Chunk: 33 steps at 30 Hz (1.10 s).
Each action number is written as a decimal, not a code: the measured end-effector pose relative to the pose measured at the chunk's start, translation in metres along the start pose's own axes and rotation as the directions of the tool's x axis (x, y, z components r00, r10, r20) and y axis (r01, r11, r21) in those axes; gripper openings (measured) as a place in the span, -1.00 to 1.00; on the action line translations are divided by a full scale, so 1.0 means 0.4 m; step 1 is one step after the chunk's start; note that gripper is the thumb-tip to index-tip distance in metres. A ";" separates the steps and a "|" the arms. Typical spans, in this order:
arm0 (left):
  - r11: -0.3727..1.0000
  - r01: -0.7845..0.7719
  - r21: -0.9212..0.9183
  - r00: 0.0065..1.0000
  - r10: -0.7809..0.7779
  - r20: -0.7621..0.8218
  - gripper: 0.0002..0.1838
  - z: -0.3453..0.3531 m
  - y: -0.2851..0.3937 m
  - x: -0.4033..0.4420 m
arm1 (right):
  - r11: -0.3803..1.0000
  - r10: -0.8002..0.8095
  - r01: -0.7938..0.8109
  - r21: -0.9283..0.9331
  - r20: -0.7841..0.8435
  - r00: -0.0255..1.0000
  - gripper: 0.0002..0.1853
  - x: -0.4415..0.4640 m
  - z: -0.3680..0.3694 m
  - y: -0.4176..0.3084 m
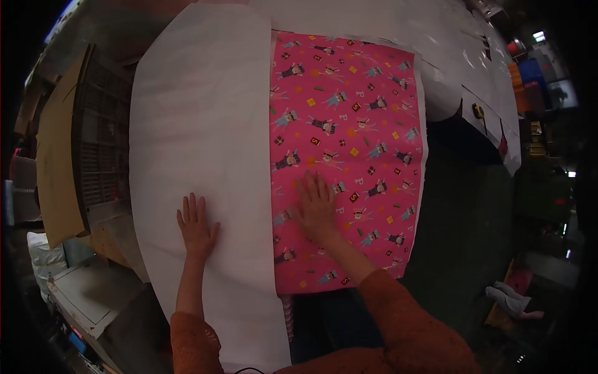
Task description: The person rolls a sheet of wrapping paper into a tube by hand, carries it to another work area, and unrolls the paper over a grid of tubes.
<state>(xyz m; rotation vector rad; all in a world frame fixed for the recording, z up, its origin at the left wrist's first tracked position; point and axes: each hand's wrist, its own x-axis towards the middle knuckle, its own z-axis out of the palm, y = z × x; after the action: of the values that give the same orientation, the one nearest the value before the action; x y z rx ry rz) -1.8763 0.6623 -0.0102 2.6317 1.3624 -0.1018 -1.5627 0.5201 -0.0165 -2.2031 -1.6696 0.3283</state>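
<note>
A pink printed sheet (367,206) with small cartoon figures lies flat, its right edge showing a thin white border. To its left stretches a large white sheet (199,112). My left hand (197,228) rests on the white sheet with its fingers spread and nothing in it. My right hand (316,210) lies palm down on the left part of the pink sheet, fingers apart, holding nothing. The pink sheet's left edge runs straight between my two hands.
Cardboard (59,149) stands beside a slatted rack at the left. A grey box (96,296) is at the lower left. White surfaces at the upper right carry a yellow-and-black tool (478,111). Green floor (464,230) shows at right, near a seated person (511,299).
</note>
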 end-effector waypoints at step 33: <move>0.896 -0.427 -0.124 0.875 0.444 0.192 -0.15 0.012 0.276 -0.231 | 0.627 0.777 -0.708 0.325 -0.186 0.602 -0.46 -0.398 -0.167 0.777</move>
<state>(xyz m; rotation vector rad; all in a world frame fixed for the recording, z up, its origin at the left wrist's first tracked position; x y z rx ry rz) -1.8396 0.5247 0.0121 2.6928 0.6675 -0.2583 -1.3075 0.2832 -0.0891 -2.5038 -0.4230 0.3222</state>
